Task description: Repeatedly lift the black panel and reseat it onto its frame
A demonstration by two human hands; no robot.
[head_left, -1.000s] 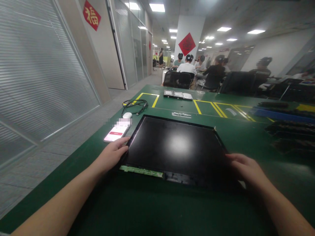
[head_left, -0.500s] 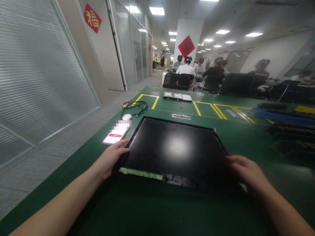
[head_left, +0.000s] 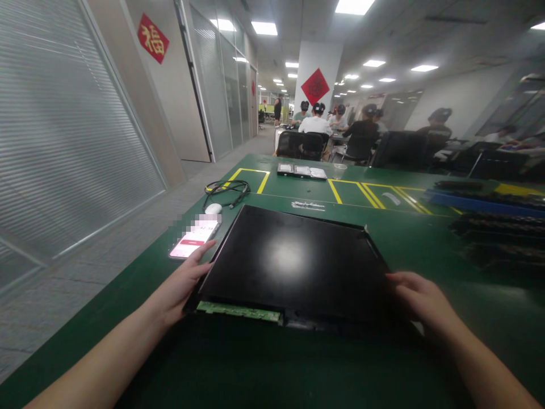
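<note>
A dark LCD screen panel [head_left: 293,261] lies in a thin black frame [head_left: 340,220] above the green tabletop. A strip of green circuit board [head_left: 240,311] runs along its near left edge. My left hand [head_left: 185,287] grips the left side, thumb and fingers around the edge and the fingertips beside it. At the right side, my right hand [head_left: 419,295] pinches the frame's edge, its lower fingers hidden under it. The panel's left edge appears raised over the frame's rim, and a narrow gap shows along the right.
Left of the screen lie a lit phone [head_left: 195,237], a white mouse [head_left: 213,209] and a coiled black cable [head_left: 227,192]. Farther back are several hard drives [head_left: 301,171] and small silvery pieces [head_left: 307,205]. Dark parts and a blue tray [head_left: 460,200] stand right. People sit beyond the table.
The view has shifted slightly, so the table and screen appear farther left. The panel now seems to sit a little higher over the frame's left rim. Both hands keep their places at the sides.
</note>
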